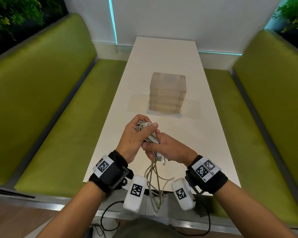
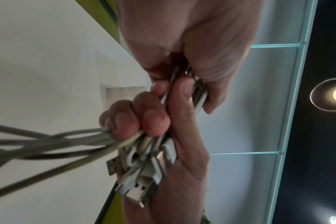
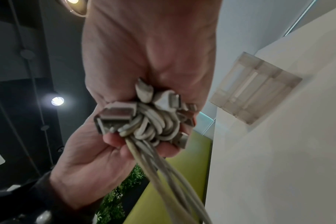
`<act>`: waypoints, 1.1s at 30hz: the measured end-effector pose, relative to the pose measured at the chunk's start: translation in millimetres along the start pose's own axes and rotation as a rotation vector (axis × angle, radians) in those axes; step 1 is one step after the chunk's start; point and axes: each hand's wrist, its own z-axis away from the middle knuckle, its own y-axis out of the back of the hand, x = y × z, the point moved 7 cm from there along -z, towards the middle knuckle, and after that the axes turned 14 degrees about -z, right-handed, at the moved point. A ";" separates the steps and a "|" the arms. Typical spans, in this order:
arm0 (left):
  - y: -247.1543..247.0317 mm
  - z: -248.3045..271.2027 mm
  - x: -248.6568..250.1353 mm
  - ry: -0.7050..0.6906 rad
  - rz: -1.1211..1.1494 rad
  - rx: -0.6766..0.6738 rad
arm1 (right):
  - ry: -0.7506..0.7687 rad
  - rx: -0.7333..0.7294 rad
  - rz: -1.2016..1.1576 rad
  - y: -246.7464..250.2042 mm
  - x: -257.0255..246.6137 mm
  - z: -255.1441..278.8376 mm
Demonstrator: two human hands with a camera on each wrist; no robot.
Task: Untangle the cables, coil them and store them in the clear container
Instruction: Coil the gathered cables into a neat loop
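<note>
A bundle of white cables (image 1: pixel 149 134) is held above the near end of the white table (image 1: pixel 162 57). My left hand (image 1: pixel 132 136) grips its upper looped part, thumb laid across the strands. My right hand (image 1: pixel 170 148) grips the lower part just below, where several USB plugs (image 2: pixel 138 189) stick out. Loose cable lengths (image 1: pixel 155 182) hang from both hands past the table's near edge. In the right wrist view the coiled loops and plugs (image 3: pixel 153 122) are packed between the two palms. The clear container (image 1: pixel 167 93) stands closed at mid-table, beyond the hands.
Green benches (image 1: pixel 50 100) flank the table on both sides. Black wires (image 1: pixel 110 219) from the wrist cameras trail near my lap. The clear container (image 3: pixel 255 89) is the only other item on the tabletop.
</note>
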 end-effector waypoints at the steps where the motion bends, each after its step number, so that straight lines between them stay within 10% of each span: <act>1: 0.0 -0.6 -0.6 -0.014 0.009 -0.019 | 0.013 0.010 -0.006 0.5 -2.6 0.2; 9: -14.1 15.0 -45.1 0.032 -0.279 -0.303 | 0.185 0.230 -0.342 34.6 -31.8 6.7; 18: -8.6 23.1 -40.5 0.090 -0.375 -0.320 | 0.250 0.417 -0.341 63.7 -54.9 16.8; 29: 0.4 21.2 -31.0 0.160 -0.337 -0.391 | 0.065 0.323 0.208 74.8 -75.4 28.1; 33: -4.7 18.5 -19.2 0.105 -0.238 -0.392 | -0.174 0.077 0.518 56.8 -56.7 22.9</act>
